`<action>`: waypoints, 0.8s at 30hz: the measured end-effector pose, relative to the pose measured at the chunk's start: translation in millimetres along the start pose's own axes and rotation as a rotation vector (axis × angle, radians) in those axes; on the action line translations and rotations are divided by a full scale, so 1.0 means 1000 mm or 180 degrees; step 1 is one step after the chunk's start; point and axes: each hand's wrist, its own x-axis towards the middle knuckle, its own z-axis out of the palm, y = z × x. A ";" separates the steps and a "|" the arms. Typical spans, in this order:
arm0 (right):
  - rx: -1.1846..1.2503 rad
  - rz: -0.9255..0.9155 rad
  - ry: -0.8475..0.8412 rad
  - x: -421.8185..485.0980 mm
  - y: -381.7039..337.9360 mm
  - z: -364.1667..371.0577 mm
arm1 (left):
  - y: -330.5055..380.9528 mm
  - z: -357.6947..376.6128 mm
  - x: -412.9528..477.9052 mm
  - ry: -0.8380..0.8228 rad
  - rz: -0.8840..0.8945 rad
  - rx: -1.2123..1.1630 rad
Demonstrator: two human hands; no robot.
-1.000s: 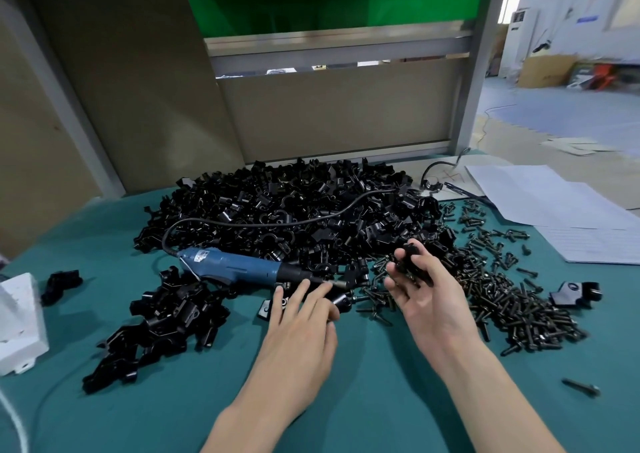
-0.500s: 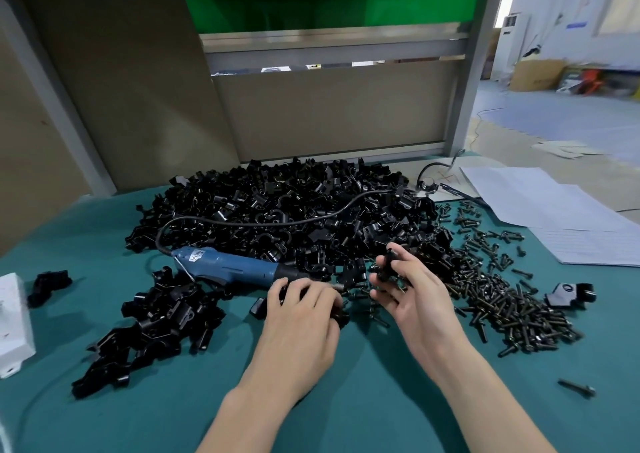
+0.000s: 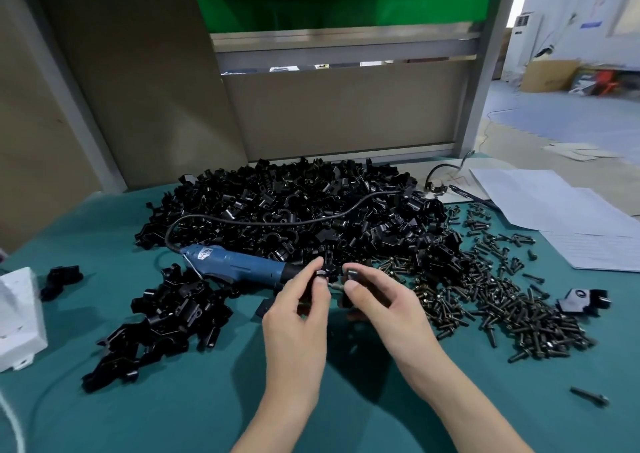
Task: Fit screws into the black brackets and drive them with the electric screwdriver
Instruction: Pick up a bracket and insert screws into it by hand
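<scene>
Both grips meet above the teal worktop [image 3: 207, 400]: left grip [image 3: 298, 317] pinches a dark metal screw [image 3: 321, 273], right grip [image 3: 384, 310] a small black bracket [image 3: 353, 274]. Align the shank squarely with the hole before lifting the blue electric screwdriver [image 3: 239, 265].

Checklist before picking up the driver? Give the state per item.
1. Bracket held: ok, the right hand pinches a black bracket.
2. Screw in hand: cannot tell, the left hand pinches a small dark part, too small to identify.
3. Screw seated in bracket: cannot tell, fingers hide the joint.
4. Electric screwdriver reachable: ok, it lies unheld on the table just beyond the left hand.
5. Free hand for it: not ok, both are occupied.
6. Screw supply: ok, screw pile at right.
</scene>
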 end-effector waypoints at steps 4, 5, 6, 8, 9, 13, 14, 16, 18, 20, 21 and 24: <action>0.0065 0.0006 -0.0008 -0.001 -0.003 -0.001 | -0.002 0.007 -0.005 -0.0463 0.0186 -0.0048; 0.0120 0.0004 0.0016 -0.001 -0.004 -0.002 | -0.002 0.008 -0.006 -0.0575 0.0242 -0.0009; 0.0162 -0.0003 0.0045 -0.001 -0.005 -0.003 | -0.002 0.009 -0.007 -0.0653 0.0273 0.0006; 0.0207 -0.0014 0.0062 -0.001 -0.005 -0.003 | -0.004 0.010 -0.006 -0.0728 0.0238 -0.0058; 0.0218 -0.0015 0.0045 -0.001 -0.005 -0.003 | -0.005 0.009 -0.005 -0.0738 0.0204 -0.0132; 0.0267 -0.0011 0.0035 -0.001 -0.005 -0.003 | -0.009 0.008 -0.004 -0.0706 0.0116 -0.0385; 0.0290 0.0005 0.0020 -0.001 -0.005 -0.003 | -0.009 0.008 -0.004 -0.0704 0.0105 -0.0426; 0.0344 0.0051 -0.0012 -0.002 -0.005 -0.003 | -0.010 0.008 -0.004 -0.0710 0.0107 -0.0468; 0.0361 0.0063 0.0024 -0.003 -0.005 -0.003 | -0.009 0.008 -0.003 -0.0736 0.0143 -0.0425; 0.0350 0.0038 0.0066 -0.004 -0.006 -0.004 | -0.009 0.008 -0.004 -0.0811 0.0151 -0.0417; 0.0366 0.0038 0.0076 -0.005 -0.007 -0.004 | -0.010 0.008 -0.004 -0.0855 0.0143 -0.0420; 0.0448 0.0102 0.0066 -0.005 -0.007 -0.006 | -0.011 0.009 -0.004 -0.0884 0.0150 -0.0437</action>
